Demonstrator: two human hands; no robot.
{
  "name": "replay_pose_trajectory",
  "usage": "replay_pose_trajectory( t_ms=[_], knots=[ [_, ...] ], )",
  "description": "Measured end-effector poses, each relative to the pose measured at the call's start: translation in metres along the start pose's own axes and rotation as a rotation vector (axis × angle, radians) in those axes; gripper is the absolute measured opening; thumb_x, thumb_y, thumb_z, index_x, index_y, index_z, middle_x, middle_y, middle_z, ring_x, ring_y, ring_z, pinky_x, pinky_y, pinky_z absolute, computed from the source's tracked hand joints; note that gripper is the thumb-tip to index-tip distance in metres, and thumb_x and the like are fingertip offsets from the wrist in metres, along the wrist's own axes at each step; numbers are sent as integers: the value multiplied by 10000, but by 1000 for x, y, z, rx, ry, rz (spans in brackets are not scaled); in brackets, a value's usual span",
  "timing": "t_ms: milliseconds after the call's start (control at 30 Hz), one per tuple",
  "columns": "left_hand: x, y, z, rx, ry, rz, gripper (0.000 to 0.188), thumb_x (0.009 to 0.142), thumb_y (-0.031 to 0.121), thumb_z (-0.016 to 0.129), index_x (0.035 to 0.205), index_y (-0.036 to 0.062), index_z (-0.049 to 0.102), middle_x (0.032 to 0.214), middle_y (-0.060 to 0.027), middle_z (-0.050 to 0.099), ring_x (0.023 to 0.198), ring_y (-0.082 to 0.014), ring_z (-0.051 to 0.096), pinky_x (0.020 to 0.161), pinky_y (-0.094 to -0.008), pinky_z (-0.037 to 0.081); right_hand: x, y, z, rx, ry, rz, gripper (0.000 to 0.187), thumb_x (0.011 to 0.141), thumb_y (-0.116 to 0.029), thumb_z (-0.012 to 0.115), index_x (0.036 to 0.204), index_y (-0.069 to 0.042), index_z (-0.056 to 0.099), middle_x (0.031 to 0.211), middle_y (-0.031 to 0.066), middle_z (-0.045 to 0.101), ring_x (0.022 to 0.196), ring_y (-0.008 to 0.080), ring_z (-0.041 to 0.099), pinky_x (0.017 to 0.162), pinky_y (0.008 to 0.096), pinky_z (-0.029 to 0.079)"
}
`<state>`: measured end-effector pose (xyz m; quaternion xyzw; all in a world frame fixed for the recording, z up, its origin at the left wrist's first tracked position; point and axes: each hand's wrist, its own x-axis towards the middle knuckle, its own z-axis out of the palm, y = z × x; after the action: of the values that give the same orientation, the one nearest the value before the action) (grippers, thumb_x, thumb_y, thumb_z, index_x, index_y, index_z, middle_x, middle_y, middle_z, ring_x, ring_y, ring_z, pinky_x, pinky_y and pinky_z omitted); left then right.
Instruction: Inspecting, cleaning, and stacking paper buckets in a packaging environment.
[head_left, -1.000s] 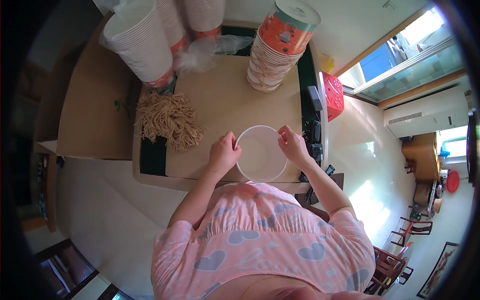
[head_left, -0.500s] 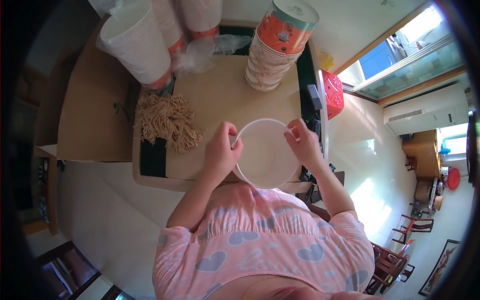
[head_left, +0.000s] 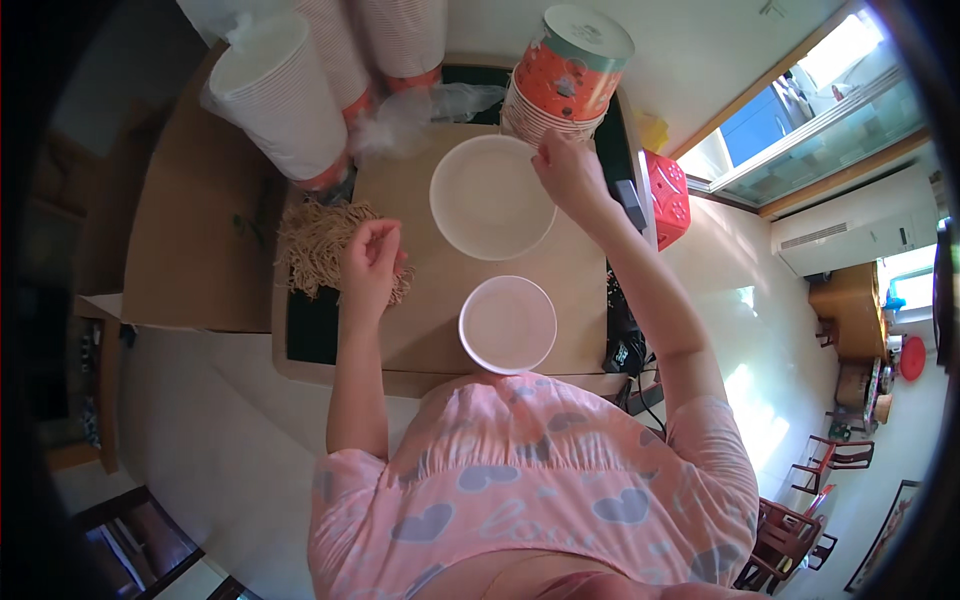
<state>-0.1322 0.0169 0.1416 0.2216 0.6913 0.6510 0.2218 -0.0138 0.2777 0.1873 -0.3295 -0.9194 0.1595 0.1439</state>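
Observation:
My right hand (head_left: 572,178) is closed on the right rim of a large white paper bucket (head_left: 494,200), whose open mouth faces up. Another white bucket (head_left: 508,325) stands at the near edge of the table, by my body, with neither hand on it. Over the pile of tan cords (head_left: 318,245) is my left hand (head_left: 370,262), its fingers curled together; whether a cord is between them does not show. Just beyond my right hand rises a stack of orange-and-green patterned buckets (head_left: 570,75), the top one upside down, with cords around the lower ones.
Tall stacks of white buckets in clear plastic (head_left: 275,95) stand at the back left, beside a cardboard box (head_left: 190,220). A crumpled plastic bag (head_left: 425,110) lies at the back. Dark cables (head_left: 625,345) run along the table's right edge, near a red stool (head_left: 668,200).
Both hands have let go of the bucket near my body, which now stands alone. My left hand went left to the cords; my right hand reached forward and now grips another bucket.

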Motion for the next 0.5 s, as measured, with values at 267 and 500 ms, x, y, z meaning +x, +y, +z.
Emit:
replay_pose_trajectory(
  t_ms=[267, 500],
  knots=[
    [11, -78, -18, 56, 41, -199, 116, 903, 137, 582, 966, 42, 607, 778, -1, 593, 599, -68, 548, 511, -201, 423, 29, 16, 100, 123, -31, -16, 216, 675, -34, 589, 888, -2, 574, 802, 234, 580, 845, 390, 572, 730, 440, 450],
    [6, -147, -46, 167, 150, -264, 132, 887, 142, 589, 964, 37, 612, 756, -28, 602, 573, -86, 570, 479, -222, 450, 33, 45, 116, 276, -102, -14, 267, 689, -50, 567, 950, -3, 603, 747, 209, 626, 800, 381, 628, 676, 434, 519]
  ],
)
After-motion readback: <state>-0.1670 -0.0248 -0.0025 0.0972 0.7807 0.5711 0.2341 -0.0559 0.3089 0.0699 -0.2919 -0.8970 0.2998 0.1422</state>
